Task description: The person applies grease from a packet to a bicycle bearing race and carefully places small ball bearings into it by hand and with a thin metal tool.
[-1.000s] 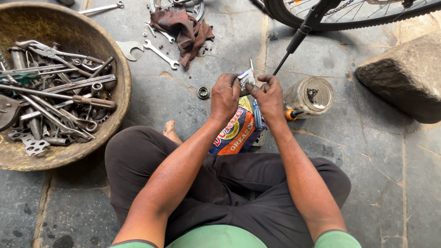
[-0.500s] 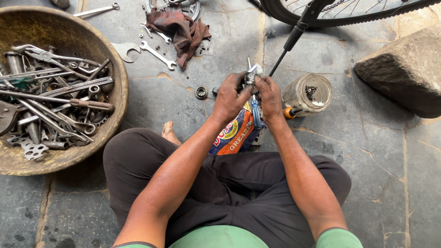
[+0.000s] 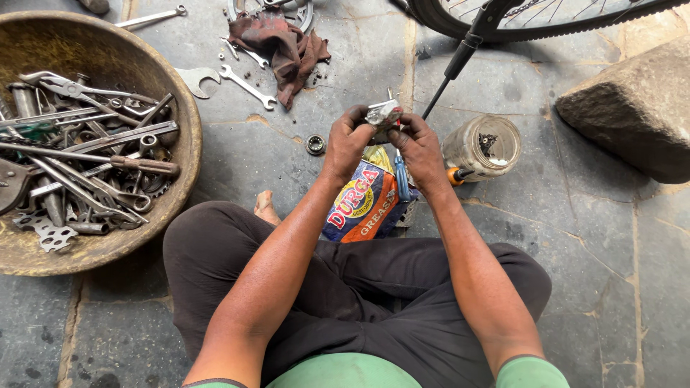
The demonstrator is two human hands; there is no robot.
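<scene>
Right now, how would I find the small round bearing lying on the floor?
Start at the big bowl of tools on the left, then look right across the stone floor toward the left hand. The bearing lies alone between them, a small dark ring, unlike the long spanners above it.

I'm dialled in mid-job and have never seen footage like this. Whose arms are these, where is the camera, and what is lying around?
There is no machine here. The single view comes from a camera on a person's head, looking down at their crossed legs on a stone floor. The left hand and right hand together hold a small metal part. Below them lies a colourful pouch. To the left sits a big round basin full of tools; a jar lies to the right, with a rag, a spanner and a bicycle wheel beyond.
</scene>
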